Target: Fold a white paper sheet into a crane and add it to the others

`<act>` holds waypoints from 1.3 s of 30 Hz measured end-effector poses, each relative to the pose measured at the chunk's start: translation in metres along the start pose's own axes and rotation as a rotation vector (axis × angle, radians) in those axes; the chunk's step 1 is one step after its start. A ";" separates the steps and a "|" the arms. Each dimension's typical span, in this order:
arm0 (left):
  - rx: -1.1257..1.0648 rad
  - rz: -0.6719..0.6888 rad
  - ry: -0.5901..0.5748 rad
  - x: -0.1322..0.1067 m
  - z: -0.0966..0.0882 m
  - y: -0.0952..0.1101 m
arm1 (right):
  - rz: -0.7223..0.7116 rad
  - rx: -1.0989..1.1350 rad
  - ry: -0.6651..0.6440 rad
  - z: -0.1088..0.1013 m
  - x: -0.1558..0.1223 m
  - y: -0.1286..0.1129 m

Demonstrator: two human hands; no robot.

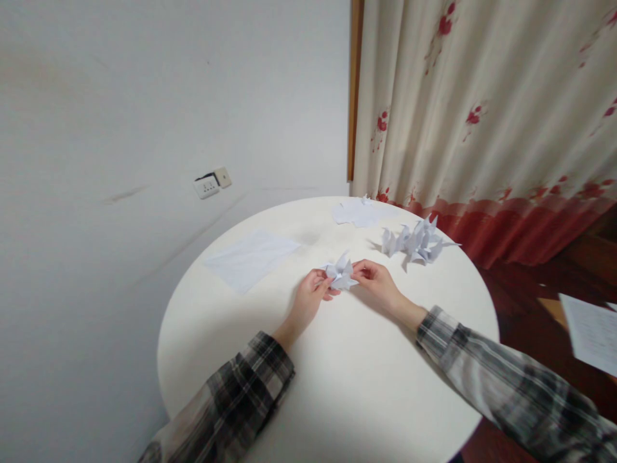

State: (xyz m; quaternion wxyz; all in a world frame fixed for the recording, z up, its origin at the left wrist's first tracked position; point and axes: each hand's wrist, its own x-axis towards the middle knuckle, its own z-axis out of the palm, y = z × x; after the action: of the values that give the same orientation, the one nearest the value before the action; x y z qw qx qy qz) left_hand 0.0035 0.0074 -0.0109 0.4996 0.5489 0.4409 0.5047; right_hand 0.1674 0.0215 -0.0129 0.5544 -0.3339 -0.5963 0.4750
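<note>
A white folded paper crane [340,273] is held just above the middle of the round white table [328,386]. My left hand [313,292] pinches its left side between thumb and fingers. On the other side, my right hand [375,280] grips a tip of the crane with thumb and forefinger. Part of the folded paper is covered by my fingers. Several finished-looking paper cranes [417,241] stand bunched together beyond my right hand.
Flat white paper sheets [253,257] lie at the table's left. More paper pieces [355,213] rest near the far edge. A white wall with a socket [207,187] borders the left, a flowered curtain [482,116] the back right. Printed paper [590,331] lies off the table at right.
</note>
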 end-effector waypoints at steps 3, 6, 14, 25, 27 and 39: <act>-0.021 -0.010 0.021 0.000 -0.001 -0.001 | -0.002 -0.020 0.006 0.000 -0.001 0.001; -0.079 -0.010 0.047 0.001 0.000 0.001 | 0.010 -0.031 0.031 0.000 0.000 0.002; -0.181 -0.027 0.016 -0.002 0.000 0.005 | -0.032 -0.127 0.056 -0.001 0.002 0.000; -0.021 -0.019 -0.031 0.005 -0.004 -0.001 | -0.265 -0.560 -0.020 -0.009 -0.004 -0.017; -0.012 0.016 -0.029 0.005 -0.005 -0.001 | -0.266 -0.577 0.000 -0.011 -0.007 -0.021; 0.085 0.082 0.021 0.003 -0.006 -0.008 | -0.371 -0.936 0.420 -0.098 -0.020 -0.027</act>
State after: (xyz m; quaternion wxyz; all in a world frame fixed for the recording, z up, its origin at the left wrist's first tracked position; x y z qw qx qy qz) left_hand -0.0019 0.0120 -0.0186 0.4500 0.5818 0.4443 0.5115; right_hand 0.2704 0.0139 -0.0005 0.5282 -0.5218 -0.6694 -0.0238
